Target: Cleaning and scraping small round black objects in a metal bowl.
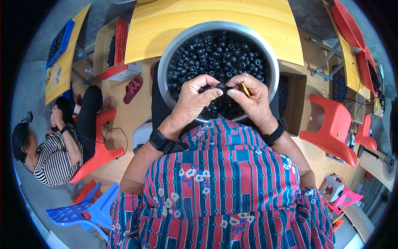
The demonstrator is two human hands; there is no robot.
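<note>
A wide metal basin (164, 79) full of small black round parts (215, 54), several with a hole or ring-shaped end, sits in front of me. Over its near half, my left hand (195, 94) pinches one black round part (221, 86) between thumb and fingertips. Close beside it, my right hand (252, 99) is closed around a thin yellow tool (246, 89), whose working end is hidden by the fingers. Its thumb and fingertip meet near the black part; whether they touch it I cannot tell.
A yellow table (166, 20) stands beyond the basin. At left, a person in a striped shirt (58, 159) sits on a red chair (101, 151), near a cardboard box (105, 50). A red stool (329, 128) and a brown box (295, 99) are at right; a blue chair (89, 209) lies behind left.
</note>
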